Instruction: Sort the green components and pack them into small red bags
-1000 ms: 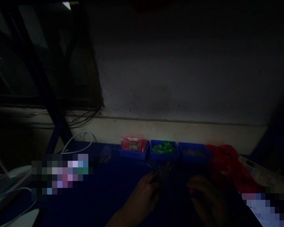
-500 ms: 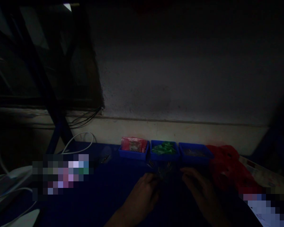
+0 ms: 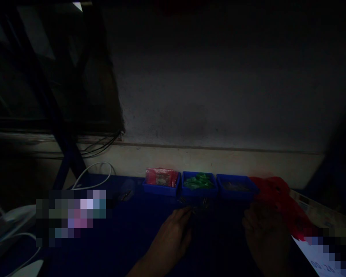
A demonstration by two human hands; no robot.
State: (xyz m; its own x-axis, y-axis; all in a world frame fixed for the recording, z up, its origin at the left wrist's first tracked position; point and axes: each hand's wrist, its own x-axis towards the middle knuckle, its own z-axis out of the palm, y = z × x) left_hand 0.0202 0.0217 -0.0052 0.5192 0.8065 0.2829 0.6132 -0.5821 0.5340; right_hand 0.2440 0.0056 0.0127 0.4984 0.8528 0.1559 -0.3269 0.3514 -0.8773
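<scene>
Left hand (image 3: 171, 234): grip indiscernible, fingertips beside small parts (image 3: 205, 202) | Right hand (image 3: 264, 232): fingers curled, grip indiscernible | blue tabletop (image 3: 216, 240) between | three blue trays (image 3: 200, 192) line far edge | parts dim, left forearm (image 3: 145, 265) cut off

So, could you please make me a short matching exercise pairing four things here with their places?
1. red packets
2. green packets
3. crumpled red material
4. left hand

A. in the middle blue bin
B. right of the right blue bin
C. near small shiny pieces
D. in the left blue bin

Pairs: 1-D, 2-A, 3-B, 4-C
</scene>
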